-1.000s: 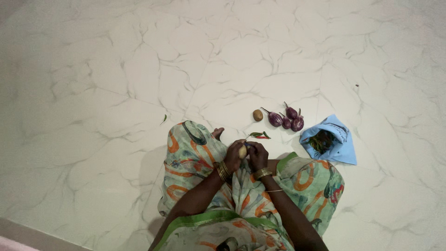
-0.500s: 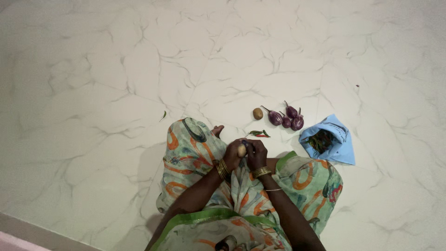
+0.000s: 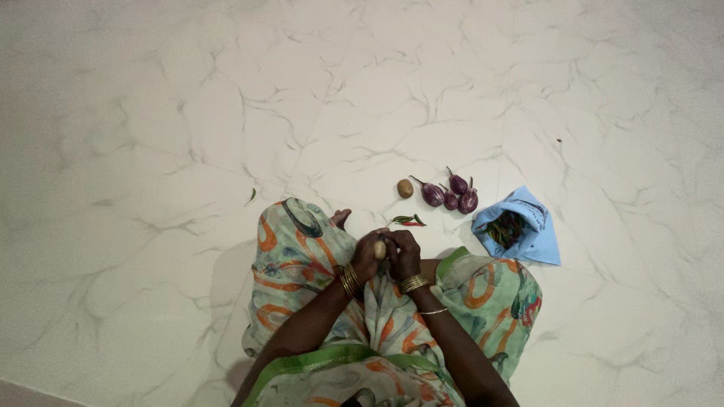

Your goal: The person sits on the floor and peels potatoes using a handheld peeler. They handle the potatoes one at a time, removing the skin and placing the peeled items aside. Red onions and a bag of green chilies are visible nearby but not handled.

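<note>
From the head view we count two potatoes, three purple eggplants, a few chillies and one blue bag. Our left hand and right hand close together around the pale potato, held between them above our lap. The second potato lies farther off, left of the eggplants, on the white marble floor.

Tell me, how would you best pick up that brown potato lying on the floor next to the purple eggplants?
Take the potato across its narrower middle, coming straight down from above. It is a small rounded oval lying alone on the marble floor, with open floor on its left and far sides. The nearest eggplant lies just to its right, stem pointing toward the potato, so fingers probably fit better placed front and back than left and right.
</note>
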